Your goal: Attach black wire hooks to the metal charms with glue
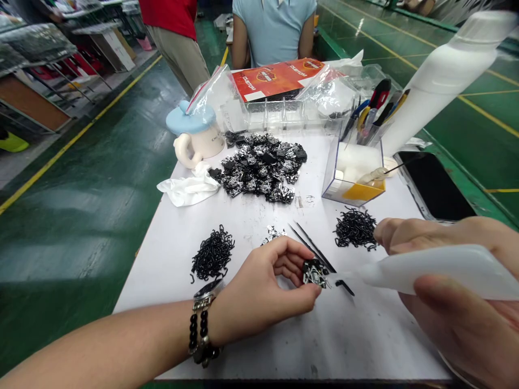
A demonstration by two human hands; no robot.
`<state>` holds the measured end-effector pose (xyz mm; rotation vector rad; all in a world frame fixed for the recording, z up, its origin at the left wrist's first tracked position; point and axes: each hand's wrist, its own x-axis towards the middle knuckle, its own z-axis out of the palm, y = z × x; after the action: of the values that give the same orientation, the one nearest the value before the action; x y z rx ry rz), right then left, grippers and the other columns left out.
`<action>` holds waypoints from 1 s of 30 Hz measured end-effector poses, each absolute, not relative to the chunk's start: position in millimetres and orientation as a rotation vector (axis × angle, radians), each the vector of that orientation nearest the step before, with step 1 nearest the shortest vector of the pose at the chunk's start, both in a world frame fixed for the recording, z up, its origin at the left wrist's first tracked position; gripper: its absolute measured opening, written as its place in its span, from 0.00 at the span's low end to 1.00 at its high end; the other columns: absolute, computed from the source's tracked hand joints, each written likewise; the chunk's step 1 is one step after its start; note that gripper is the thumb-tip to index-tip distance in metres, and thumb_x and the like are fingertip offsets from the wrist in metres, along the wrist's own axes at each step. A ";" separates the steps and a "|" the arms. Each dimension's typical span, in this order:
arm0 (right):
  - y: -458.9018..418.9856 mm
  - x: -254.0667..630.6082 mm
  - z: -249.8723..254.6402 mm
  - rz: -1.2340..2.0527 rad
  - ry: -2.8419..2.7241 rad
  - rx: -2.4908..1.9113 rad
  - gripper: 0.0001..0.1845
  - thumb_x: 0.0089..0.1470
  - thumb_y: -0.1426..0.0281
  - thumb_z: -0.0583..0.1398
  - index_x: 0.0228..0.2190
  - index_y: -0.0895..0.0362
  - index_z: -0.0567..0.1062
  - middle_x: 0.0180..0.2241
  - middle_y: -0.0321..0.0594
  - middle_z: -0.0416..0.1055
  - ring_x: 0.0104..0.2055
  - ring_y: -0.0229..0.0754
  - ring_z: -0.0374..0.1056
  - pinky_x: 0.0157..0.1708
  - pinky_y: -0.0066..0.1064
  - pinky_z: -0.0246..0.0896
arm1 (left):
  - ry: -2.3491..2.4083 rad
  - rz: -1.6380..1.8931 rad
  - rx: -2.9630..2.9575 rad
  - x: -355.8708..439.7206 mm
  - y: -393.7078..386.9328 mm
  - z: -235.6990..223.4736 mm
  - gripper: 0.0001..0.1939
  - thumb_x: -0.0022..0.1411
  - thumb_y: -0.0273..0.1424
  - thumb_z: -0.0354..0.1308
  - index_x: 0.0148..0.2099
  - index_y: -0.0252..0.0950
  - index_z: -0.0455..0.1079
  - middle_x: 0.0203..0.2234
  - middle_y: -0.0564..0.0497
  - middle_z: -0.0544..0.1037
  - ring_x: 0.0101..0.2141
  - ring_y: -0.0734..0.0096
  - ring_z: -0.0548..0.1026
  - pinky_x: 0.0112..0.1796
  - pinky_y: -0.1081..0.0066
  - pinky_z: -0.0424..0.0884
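Observation:
My left hand (265, 286) pinches a small black and silver metal part (314, 272) just above the white table (243, 216). My right hand (458, 292) grips a white squeeze bottle (430, 269) whose thin nozzle points at that part. Black tweezers (312, 249) lie on the table just behind the part. One heap of small black hooks (212, 255) lies left of my left hand, and another heap of hooks (356, 228) sits by my right fingers. A few loose silver parts (272, 234) lie beyond my left hand.
A big pile of black and silver parts (261, 166) lies mid-table, with a white cloth (188, 187) and a blue-lidded mug (194, 135) to its left. A clear tool holder (357, 162), a tall white bottle (441, 75) and a dark phone (436, 186) stand right. Two people stand behind the table.

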<state>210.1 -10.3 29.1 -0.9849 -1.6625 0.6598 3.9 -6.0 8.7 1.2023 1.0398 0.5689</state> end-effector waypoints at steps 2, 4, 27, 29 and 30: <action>-11.1 211.5 28.2 0.654 -1.651 -0.977 0.06 0.51 0.69 0.61 0.33 0.57 0.73 0.31 0.41 0.69 0.37 0.45 0.68 0.31 0.36 0.62 | 1.039 0.568 1.202 3.4 -6.0 8.3 0.15 0.53 0.29 0.63 0.43 0.36 0.65 0.33 0.54 0.70 0.32 0.78 0.68 0.35 0.75 0.68; -11.7 212.4 27.9 0.646 -1.649 -0.985 0.06 0.50 0.69 0.61 0.33 0.56 0.73 0.31 0.42 0.70 0.37 0.47 0.68 0.30 0.37 0.62 | 1.038 0.567 1.203 2.8 -6.1 8.1 0.15 0.53 0.29 0.63 0.44 0.36 0.65 0.33 0.53 0.70 0.32 0.77 0.68 0.35 0.74 0.68; 27.9 199.9 2.2 0.470 -1.499 -1.142 0.10 0.47 0.70 0.64 0.29 0.56 0.66 0.27 0.33 0.61 0.28 0.33 0.58 0.28 0.28 0.52 | 1.010 0.525 1.210 6.0 -11.8 6.4 0.16 0.51 0.30 0.62 0.42 0.35 0.65 0.30 0.54 0.69 0.30 0.76 0.68 0.34 0.73 0.68; 37.9 196.0 -5.6 0.619 -1.668 -1.274 0.12 0.48 0.69 0.63 0.30 0.55 0.64 0.29 0.34 0.62 0.29 0.34 0.60 0.30 0.28 0.56 | 0.982 0.493 1.221 8.7 -16.7 6.4 0.17 0.48 0.29 0.63 0.41 0.34 0.66 0.28 0.54 0.68 0.29 0.76 0.69 0.33 0.72 0.68; 42.8 193.4 -9.9 0.654 -1.707 -1.326 0.13 0.48 0.69 0.62 0.32 0.55 0.63 0.30 0.35 0.64 0.30 0.36 0.62 0.31 0.29 0.58 | 0.965 0.479 1.228 10.0 -19.2 6.3 0.17 0.47 0.28 0.63 0.41 0.33 0.66 0.27 0.54 0.68 0.29 0.75 0.69 0.32 0.72 0.68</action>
<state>193.4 42.8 -9.9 -1.3258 -1.7068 0.6542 10.0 -19.2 6.3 1.2281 0.9647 0.4795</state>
